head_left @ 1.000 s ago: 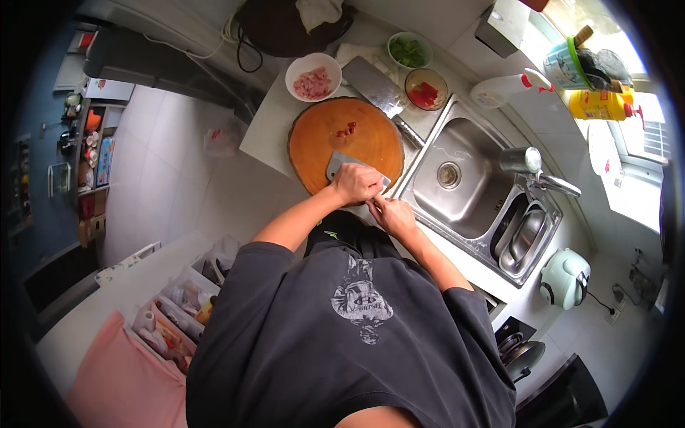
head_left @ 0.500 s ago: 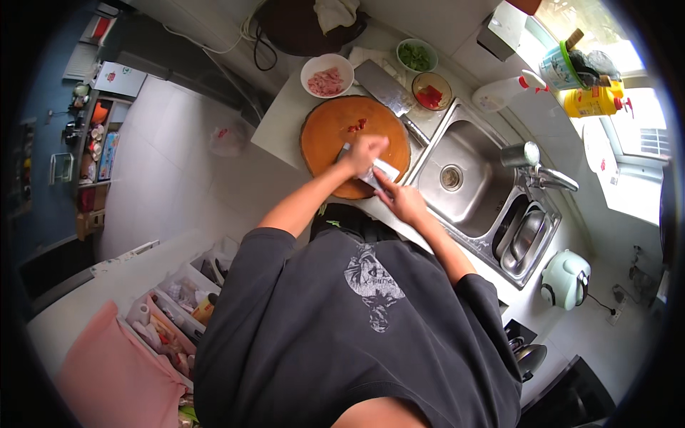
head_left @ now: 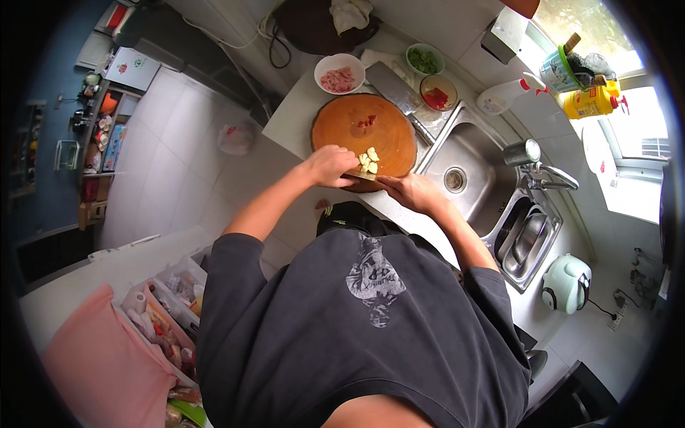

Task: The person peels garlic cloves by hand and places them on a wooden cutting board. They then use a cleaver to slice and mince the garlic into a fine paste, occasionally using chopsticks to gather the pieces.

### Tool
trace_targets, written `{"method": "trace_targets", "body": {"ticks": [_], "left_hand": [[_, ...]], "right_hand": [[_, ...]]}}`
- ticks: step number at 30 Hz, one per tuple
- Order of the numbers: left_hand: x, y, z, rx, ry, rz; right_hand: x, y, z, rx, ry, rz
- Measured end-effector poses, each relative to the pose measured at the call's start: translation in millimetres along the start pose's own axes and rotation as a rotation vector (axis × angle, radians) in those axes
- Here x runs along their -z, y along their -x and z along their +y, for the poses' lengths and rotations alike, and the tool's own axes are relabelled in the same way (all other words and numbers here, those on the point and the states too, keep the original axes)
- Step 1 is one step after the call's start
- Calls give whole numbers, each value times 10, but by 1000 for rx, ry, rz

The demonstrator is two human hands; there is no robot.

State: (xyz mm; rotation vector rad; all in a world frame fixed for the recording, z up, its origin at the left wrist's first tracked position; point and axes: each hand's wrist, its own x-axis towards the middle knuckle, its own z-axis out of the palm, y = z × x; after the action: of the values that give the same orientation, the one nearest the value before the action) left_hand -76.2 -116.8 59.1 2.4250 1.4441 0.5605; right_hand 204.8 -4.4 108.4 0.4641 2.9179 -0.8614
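Note:
On the round wooden chopping board (head_left: pixel 335 121), my right hand (head_left: pixel 414 191) is closed around the handle of a kitchen knife (head_left: pixel 365 176), whose blade lies across the board's near edge. My left hand (head_left: pixel 333 165) is curled at the blade's other end, its fingers closed and seemingly gripping the metal there. Pale yellow chunks that look like crushed garlic (head_left: pixel 369 160) lie just beyond the blade, close to my left fingertips. Farther back on the board sits a small heap of chopped red pepper (head_left: pixel 367 121).
Behind the board stand a white bowl of sliced raw meat (head_left: pixel 339 77), a bowl of chopped greens (head_left: pixel 424 60) and a glass bowl with red pieces (head_left: pixel 437 93). A cleaver (head_left: pixel 392 87) lies beside the board. The steel sink (head_left: pixel 467 153) is to the right.
The garlic-like chunks now show on the board beyond the blade. My left hand has moved left and down from above the knife to the blade's end; the blade has turned more level.

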Motion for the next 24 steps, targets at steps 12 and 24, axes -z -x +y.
{"method": "trace_targets", "body": {"ticks": [12,24], "left_hand": [[-322,-38,42,257,119,-15],[-352,-111,15,199,34,-95]], "right_hand": [[-140,-4,77,-29,190,-30],[-307,31,393,46,67,33]]}}
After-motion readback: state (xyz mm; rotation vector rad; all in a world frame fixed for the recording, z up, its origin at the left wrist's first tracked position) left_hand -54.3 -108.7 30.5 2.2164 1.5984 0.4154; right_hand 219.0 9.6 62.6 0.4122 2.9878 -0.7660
